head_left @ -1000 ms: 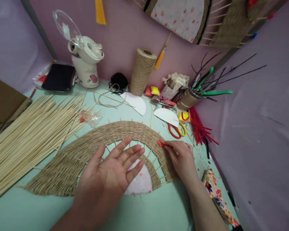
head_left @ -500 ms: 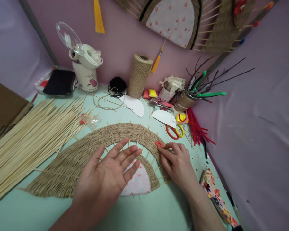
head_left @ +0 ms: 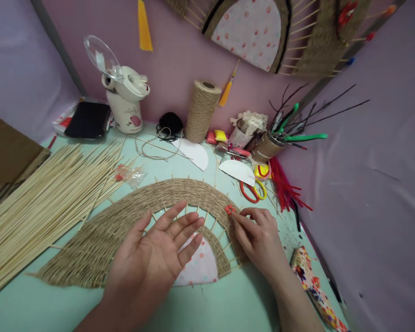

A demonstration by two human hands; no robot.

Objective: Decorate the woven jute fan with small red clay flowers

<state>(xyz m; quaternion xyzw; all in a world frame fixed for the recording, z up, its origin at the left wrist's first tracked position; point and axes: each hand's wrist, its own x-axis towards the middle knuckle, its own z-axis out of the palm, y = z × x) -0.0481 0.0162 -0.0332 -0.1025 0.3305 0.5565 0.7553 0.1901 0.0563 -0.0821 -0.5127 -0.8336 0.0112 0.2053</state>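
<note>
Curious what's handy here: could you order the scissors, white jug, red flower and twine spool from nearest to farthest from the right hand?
1. Red flower: at the right hand.
2. Scissors: just beyond the hand.
3. Twine spool: back, by the wall.
4. White jug: back left.

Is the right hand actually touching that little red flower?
Touching. In the head view, the right hand meets the little red flower at its edge, fingertips against it with no gap showing.

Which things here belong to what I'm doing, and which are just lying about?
In use: red flower at the right hand; woven arch beneath it.
Apparently lying about: scissors, white jug, twine spool, pale sticks, though the last two resemble the arch's materials.
</note>
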